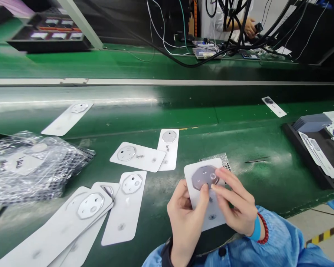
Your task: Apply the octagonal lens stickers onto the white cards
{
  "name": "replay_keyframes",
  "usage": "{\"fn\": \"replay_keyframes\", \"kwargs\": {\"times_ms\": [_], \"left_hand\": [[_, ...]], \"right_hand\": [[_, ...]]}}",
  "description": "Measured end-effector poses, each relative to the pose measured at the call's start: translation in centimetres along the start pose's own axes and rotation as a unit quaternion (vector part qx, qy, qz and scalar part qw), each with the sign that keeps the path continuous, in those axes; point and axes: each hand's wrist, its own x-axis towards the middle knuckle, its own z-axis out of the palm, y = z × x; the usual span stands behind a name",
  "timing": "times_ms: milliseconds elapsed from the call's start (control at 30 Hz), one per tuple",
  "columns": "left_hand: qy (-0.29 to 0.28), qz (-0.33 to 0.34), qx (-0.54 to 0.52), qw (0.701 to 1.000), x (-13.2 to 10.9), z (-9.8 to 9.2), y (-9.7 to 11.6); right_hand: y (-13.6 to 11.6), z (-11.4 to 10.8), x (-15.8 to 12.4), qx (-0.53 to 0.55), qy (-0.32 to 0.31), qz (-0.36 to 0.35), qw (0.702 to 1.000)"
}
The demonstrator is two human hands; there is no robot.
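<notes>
My left hand (187, 218) is closed around the left side of a white phone back cover (196, 200). Its thumb presses on the front near a grey octagonal camera area (202, 178) with a small ring on it. My right hand (236, 204) reaches over the cover from the right, its fingertips bent against the edge of that octagon. Whether those fingertips pinch some small part cannot be made out. Partly hidden behind the cover lies a piece of bubble wrap (225, 160). To the left, another white cover (125, 211) lies flat beside an overlapping stack of covers (58, 226).
Two overlapping covers (137, 156) lie mid-table. Clear plastic packaging (30, 167) sits at left, a black tray (330, 148) of covers at right. Single covers rest at back left (68, 119) and back right (274, 106). Cables (233, 40) hang behind, near another person's hand (249, 29).
</notes>
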Motion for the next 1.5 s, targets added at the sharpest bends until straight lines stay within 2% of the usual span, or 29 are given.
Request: {"fn": "replay_keyframes", "kwargs": {"times_ms": [67, 167, 233, 300, 367, 467, 500, 567, 633, 667, 733, 833, 933, 1033, 1167, 1300, 1500], "left_hand": [[0.011, -0.007, 0.005, 1.0, 0.1, 0.0, -0.2], [0.03, -0.001, 0.014, 0.999, 0.0, 0.1, -0.6], [0.007, -0.011, 0.024, 1.0, 0.0, -0.1, -0.8], [-0.02, -0.038, 0.037, 0.998, 0.3, -0.8, -1.1], [0.016, -0.049, 0.052, 0.997, 1.0, -2.2, -1.5], [0.088, -0.066, 0.087, 0.99, 2.8, -5.1, -2.5], [0.092, -0.078, 0.104, 0.987, 3.4, -6.0, -2.8], [0.084, -0.082, 0.134, 0.984, 4.4, -7.3, -3.6], [0.081, -0.034, 0.161, 0.983, 4.9, -7.5, -4.3], [0.068, -0.007, 0.174, 0.982, 5.0, -7.3, -4.6], [-0.006, 0.008, 0.191, 0.981, 4.8, -6.0, -5.1], [-0.139, -0.035, 0.162, 0.976, 4.2, -3.1, -5.7], [-0.196, -0.057, 0.107, 0.973, 3.7, -0.7, -6.4], [-0.201, -0.078, 0.076, 0.973, 3.7, 0.2, -7.1], [-0.19, -0.122, 0.042, 0.973, 3.6, 0.0, -7.7], [-0.189, -0.169, -0.011, 0.967, 3.4, -0.1, -7.4], [-0.17, -0.216, -0.08, 0.958, 2.8, 0.4, -6.6]], "right_hand": [[-0.1, 0.4, 0.2, 0.066, 0.034, 0.095, 0.993], [-0.4, 1.0, 0.7, 0.202, 0.008, 0.248, 0.947], [-0.5, 1.2, 1.0, 0.26, -0.015, 0.301, 0.917], [0.0, 1.3, 1.1, 0.286, -0.044, 0.318, 0.903], [1.2, 1.0, 0.7, 0.279, -0.084, 0.305, 0.907], [4.7, 0.4, -0.5, 0.138, -0.145, 0.223, 0.954], [6.0, 0.2, -1.1, 0.073, -0.173, 0.183, 0.965], [8.3, 0.0, -2.2, -0.029, -0.23, 0.105, 0.967], [9.8, 0.1, -2.9, -0.077, -0.255, 0.053, 0.962], [10.1, 0.1, -3.0, -0.086, -0.249, 0.04, 0.964], [10.1, 0.0, -2.8, -0.08, -0.222, 0.03, 0.971], [8.9, -0.5, -1.7, -0.06, -0.186, 0.027, 0.98], [7.6, -1.2, -0.7, -0.065, -0.201, 0.006, 0.977], [6.8, -1.4, -0.5, -0.081, -0.219, -0.004, 0.972], [6.5, -0.8, -0.8, -0.04, -0.165, 0.001, 0.985], [6.3, -0.1, -0.7, -0.014, -0.167, 0.002, 0.986], [6.0, -0.3, -0.5, -0.079, -0.183, -0.038, 0.979]]}}
